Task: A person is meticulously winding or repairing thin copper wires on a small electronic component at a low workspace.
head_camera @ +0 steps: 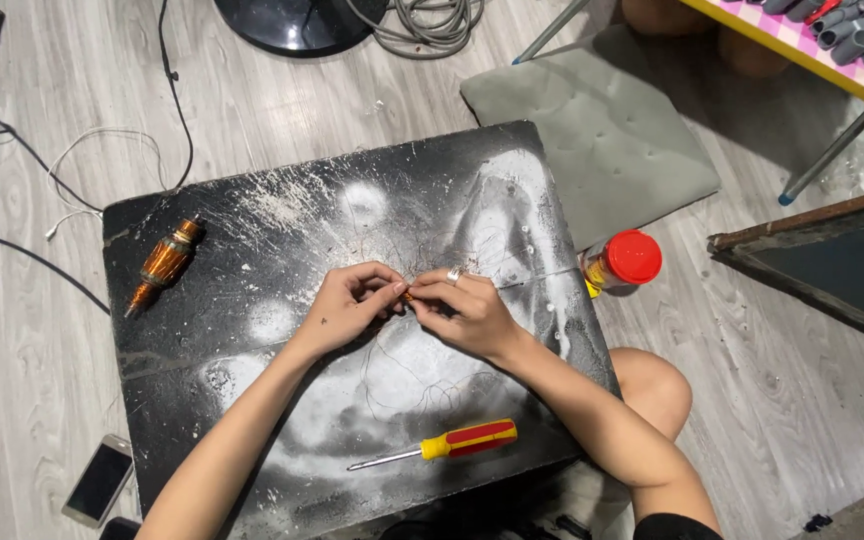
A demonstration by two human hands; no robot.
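Copper wire (407,294), a small orange bit of it, sits pinched between your two sets of fingertips at the middle of the black board (252,300). Your left hand (352,305) and right hand (457,308) both close on it, touching (thin strands trail off, hard to trace). A screwdriver (442,445) lies nearer you; a copper motor coil (164,262) rests far left.

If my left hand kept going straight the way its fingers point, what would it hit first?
The left hand points right, so it would meet the right hand straight away; their fingertips already pinch a small orange piece together.
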